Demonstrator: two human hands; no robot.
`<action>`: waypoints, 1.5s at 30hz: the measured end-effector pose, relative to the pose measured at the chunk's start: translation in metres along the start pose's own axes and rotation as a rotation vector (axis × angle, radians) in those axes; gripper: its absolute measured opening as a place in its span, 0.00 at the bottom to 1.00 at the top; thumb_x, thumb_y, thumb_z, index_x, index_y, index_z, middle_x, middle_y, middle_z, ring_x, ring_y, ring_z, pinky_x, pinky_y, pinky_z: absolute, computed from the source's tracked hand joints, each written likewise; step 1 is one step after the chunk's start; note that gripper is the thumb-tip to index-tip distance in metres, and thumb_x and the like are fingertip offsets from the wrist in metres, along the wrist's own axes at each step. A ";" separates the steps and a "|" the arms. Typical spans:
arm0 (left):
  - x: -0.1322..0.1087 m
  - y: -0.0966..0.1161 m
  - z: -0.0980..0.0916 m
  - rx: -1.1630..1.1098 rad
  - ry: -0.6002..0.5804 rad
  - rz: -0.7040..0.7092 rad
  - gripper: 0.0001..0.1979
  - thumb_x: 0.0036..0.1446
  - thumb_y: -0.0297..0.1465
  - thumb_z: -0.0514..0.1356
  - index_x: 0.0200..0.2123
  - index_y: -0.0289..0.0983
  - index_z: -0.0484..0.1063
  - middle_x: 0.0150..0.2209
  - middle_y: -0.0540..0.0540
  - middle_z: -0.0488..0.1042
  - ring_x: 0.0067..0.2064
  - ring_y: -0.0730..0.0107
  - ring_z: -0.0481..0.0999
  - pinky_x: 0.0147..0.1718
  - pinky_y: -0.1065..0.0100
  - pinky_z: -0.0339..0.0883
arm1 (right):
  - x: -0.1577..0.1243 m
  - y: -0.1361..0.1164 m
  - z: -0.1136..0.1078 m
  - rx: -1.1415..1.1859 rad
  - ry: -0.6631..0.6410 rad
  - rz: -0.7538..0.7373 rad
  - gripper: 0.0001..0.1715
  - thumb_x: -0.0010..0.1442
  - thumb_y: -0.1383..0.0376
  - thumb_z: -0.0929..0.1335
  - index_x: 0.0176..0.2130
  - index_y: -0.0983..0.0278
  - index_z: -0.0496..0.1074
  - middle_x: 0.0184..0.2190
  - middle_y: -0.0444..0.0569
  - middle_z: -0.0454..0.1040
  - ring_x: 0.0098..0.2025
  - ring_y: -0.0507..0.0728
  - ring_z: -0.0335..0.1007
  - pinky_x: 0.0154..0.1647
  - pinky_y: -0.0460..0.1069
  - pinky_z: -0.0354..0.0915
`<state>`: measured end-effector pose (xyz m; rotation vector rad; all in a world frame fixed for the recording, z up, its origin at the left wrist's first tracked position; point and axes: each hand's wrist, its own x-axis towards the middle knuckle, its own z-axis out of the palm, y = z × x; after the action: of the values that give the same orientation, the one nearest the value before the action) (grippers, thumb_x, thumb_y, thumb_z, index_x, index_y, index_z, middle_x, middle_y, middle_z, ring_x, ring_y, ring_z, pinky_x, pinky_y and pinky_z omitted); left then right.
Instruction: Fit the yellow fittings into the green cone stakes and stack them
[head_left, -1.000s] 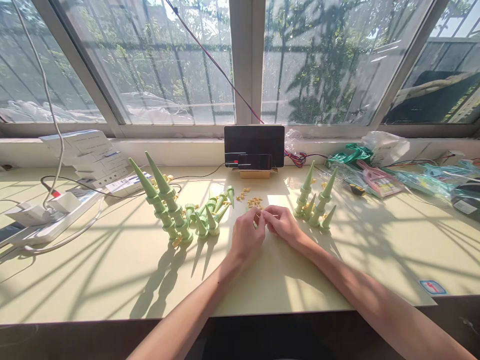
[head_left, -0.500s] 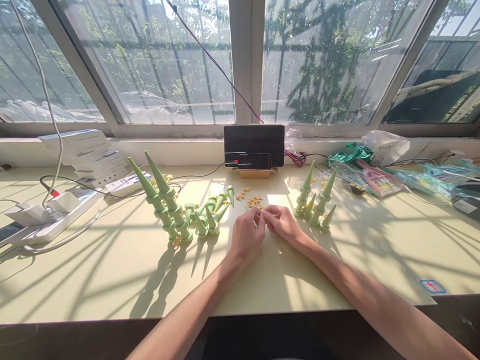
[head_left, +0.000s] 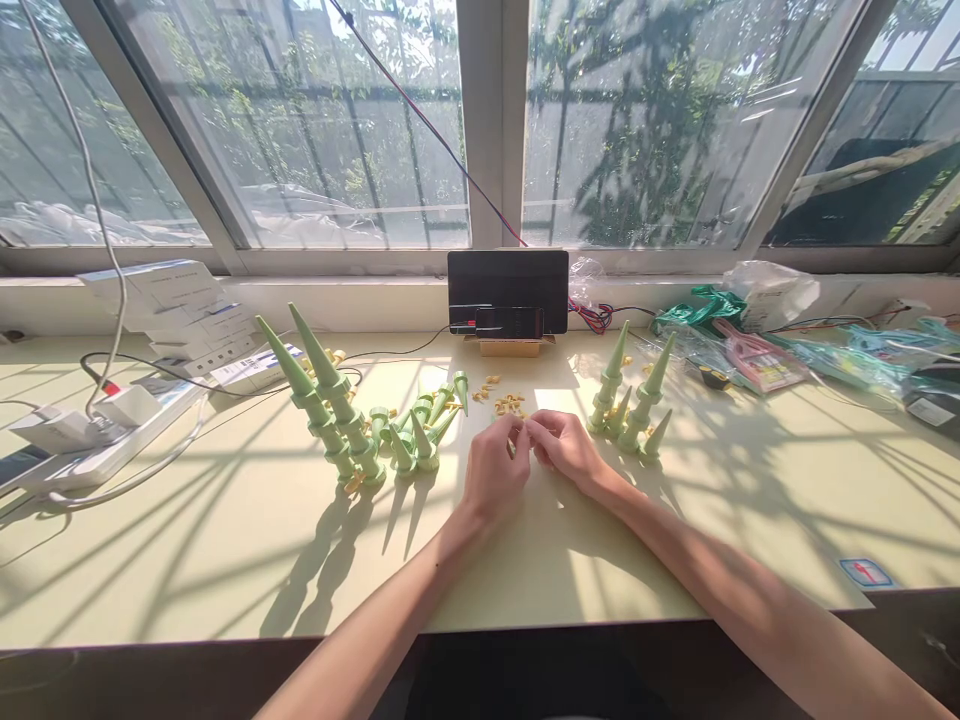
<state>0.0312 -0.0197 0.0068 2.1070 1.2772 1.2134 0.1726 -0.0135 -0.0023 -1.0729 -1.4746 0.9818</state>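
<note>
My left hand (head_left: 496,462) and my right hand (head_left: 564,444) meet at the fingertips above the middle of the table. Both are closed in a pinch, and whatever lies between the fingers is hidden. Just beyond them is a scatter of small yellow-brown pieces (head_left: 510,404). To the left stand two tall stacks of green ringed pieces with pointed tops (head_left: 330,385), beside shorter green cones (head_left: 425,450) and green pieces lying down. Right of my right hand is another group of green pointed stacks (head_left: 641,405).
A black tablet (head_left: 508,290) on a cardboard stand is at the back centre. At the left are a white power strip (head_left: 127,440) with cables and white boxes (head_left: 176,315). Plastic bags and a pink bundle (head_left: 761,360) fill the back right.
</note>
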 end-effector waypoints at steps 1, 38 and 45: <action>0.000 0.000 0.000 -0.005 0.001 0.008 0.10 0.64 0.32 0.53 0.30 0.39 0.68 0.27 0.52 0.73 0.22 0.75 0.63 0.26 0.70 0.58 | 0.000 0.000 0.000 -0.003 0.002 0.000 0.17 0.61 0.55 0.66 0.26 0.62 0.69 0.16 0.40 0.62 0.18 0.51 0.57 0.20 0.47 0.56; 0.003 -0.007 -0.003 0.452 0.026 -0.087 0.05 0.59 0.32 0.57 0.38 0.39 0.71 0.36 0.43 0.71 0.38 0.59 0.73 0.28 0.66 0.61 | 0.009 0.009 -0.005 -0.064 0.411 0.038 0.21 0.61 0.48 0.66 0.37 0.63 0.69 0.33 0.51 0.73 0.17 0.49 0.62 0.17 0.48 0.59; 0.002 -0.006 -0.003 0.512 -0.095 -0.172 0.09 0.60 0.33 0.56 0.42 0.39 0.70 0.39 0.44 0.69 0.32 0.63 0.74 0.27 0.66 0.59 | 0.011 0.012 -0.004 -0.052 0.422 0.049 0.20 0.60 0.49 0.66 0.38 0.64 0.69 0.34 0.49 0.73 0.16 0.48 0.61 0.16 0.46 0.57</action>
<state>0.0256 -0.0152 0.0054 2.2902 1.8287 0.7574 0.1777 0.0004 -0.0106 -1.2697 -1.1359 0.6980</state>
